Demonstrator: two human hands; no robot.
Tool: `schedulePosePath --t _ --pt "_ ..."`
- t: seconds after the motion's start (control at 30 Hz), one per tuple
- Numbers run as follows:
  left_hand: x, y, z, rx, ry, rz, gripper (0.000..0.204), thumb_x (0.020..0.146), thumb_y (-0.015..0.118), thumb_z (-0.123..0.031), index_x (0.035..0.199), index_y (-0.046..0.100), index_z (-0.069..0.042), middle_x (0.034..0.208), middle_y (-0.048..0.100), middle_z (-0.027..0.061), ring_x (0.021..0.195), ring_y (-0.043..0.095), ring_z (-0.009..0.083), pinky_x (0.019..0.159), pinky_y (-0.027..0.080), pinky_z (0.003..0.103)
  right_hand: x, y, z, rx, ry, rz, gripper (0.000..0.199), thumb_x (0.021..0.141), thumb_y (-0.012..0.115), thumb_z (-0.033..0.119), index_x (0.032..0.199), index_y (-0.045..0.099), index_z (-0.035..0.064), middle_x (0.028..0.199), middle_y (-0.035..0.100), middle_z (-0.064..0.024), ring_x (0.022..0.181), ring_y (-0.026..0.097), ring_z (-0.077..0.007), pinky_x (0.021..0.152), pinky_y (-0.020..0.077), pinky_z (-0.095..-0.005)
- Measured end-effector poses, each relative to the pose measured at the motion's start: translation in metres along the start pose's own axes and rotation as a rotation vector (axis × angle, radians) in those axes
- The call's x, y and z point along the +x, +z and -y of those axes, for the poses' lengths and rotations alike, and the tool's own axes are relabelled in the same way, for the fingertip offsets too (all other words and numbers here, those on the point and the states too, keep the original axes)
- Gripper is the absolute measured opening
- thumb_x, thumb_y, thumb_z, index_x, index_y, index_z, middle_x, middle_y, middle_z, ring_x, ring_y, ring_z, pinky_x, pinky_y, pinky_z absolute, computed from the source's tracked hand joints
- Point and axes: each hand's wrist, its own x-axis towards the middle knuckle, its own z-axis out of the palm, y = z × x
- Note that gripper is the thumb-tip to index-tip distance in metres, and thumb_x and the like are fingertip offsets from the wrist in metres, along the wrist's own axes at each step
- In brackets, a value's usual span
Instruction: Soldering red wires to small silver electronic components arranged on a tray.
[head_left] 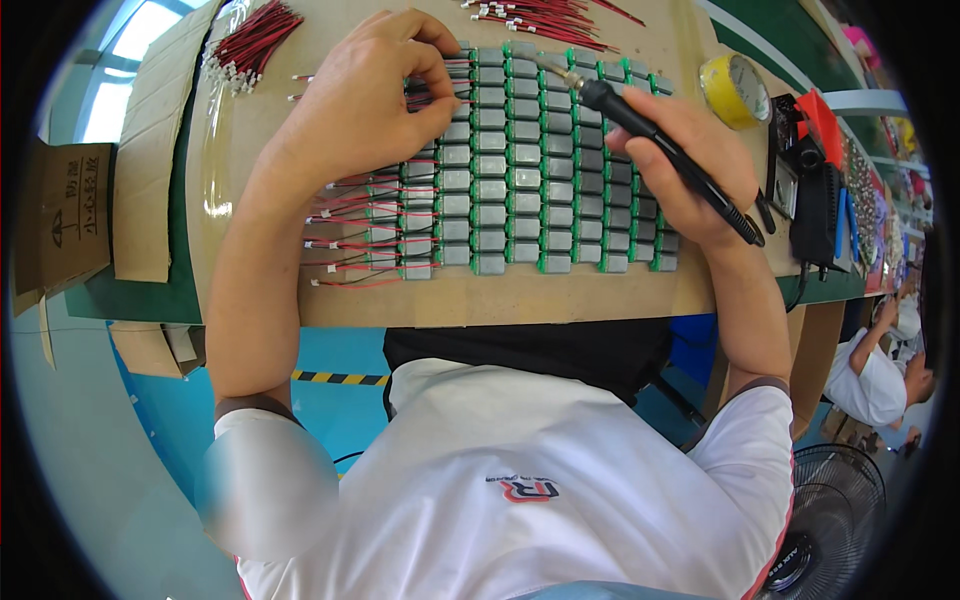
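Presently, your left hand [375, 100] lies over the far left part of the block of small grey motors [520, 160], which stands in tight rows across the middle of the counter [500, 295], well back from its near edge. The grip of that hand is clenched lightly: thumb and forefinger pinch at the thin red wires [440, 85] where they meet the upper rows, though what exactly sits between the fingertips cannot be told. Your right hand [690, 160] is at the right edge of the motor block, its grip closed around the black handle of a soldering iron [650, 135]. The iron slants up and to the left, and its metal tip rests over the top row of motors near the far edge of the block. Motors in the left columns already carry red leads [345, 240] that trail out toward the counter's left edge. Two loose bundles of red wires lie on the far side, one at the far left corner [250, 45] and one along the far edge [545, 20]. A yellow tape roll [733, 92] sits toward the far right corner, and a black iron stand [815, 205] at the right edge.
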Motion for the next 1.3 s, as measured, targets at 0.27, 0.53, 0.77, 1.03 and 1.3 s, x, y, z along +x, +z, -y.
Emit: schedulePosePath --t 0.27,0.53,0.77,1.03,1.3 --pt "-0.001 0.002 0.002 -0.013 0.006 -0.046 0.010 0.081 0.078 -0.006 0.080 0.070 -0.001 0.120 0.071 0.0113 0.111 0.065 0.0328 0.096 0.054 0.042 0.036 -0.016 -0.057 -0.035 0.324 -0.061 0.025 0.113 0.059 0.010 0.134 0.071 0.0020 0.113 0.080 -0.0132 0.098 0.077 -0.0151 0.091 0.0615 -0.0290" --pt "0.000 0.001 -0.001 -0.020 -0.013 -0.024 0.011 0.082 0.079 -0.007 0.081 0.069 -0.001 0.121 0.071 0.0106 0.114 0.065 0.0326 0.100 0.052 0.043 0.055 -0.004 -0.125 -0.383 0.052 0.025 0.022 0.097 0.073 0.011 0.119 0.074 0.0083 0.100 0.077 -0.0144 0.093 0.074 -0.0351 0.084 0.0579 -0.0416" --pt "-0.002 0.002 -0.001 -0.009 -0.026 -0.029 0.010 0.081 0.080 -0.007 0.081 0.071 -0.001 0.122 0.071 0.0115 0.117 0.064 0.0329 0.102 0.051 0.043 0.059 0.001 -0.123 -0.399 0.090 0.032 0.017 0.098 0.067 0.007 0.114 0.073 0.0065 0.101 0.076 -0.0168 0.094 0.071 -0.0397 0.084 0.0574 -0.0452" --pt "-0.001 0.004 0.000 -0.034 0.002 -0.077 0.007 0.079 0.077 -0.006 0.077 0.075 0.000 0.115 0.073 0.0127 0.113 0.066 0.0338 0.102 0.053 0.046 0.056 -0.001 -0.108 -0.415 0.166 -0.094 0.021 0.096 0.073 0.010 0.117 0.077 0.0092 0.096 0.079 -0.0094 0.090 0.075 -0.0281 0.083 0.0589 -0.0377" --pt "-0.002 0.003 0.001 -0.018 0.006 -0.040 0.012 0.080 0.081 -0.007 0.081 0.071 -0.001 0.120 0.071 0.0112 0.117 0.064 0.0325 0.102 0.052 0.044 0.055 -0.004 -0.098 -0.335 0.122 -0.229 0.025 0.091 0.078 0.006 0.116 0.078 0.0109 0.094 0.079 -0.0087 0.086 0.077 -0.0264 0.081 0.0608 -0.0365"
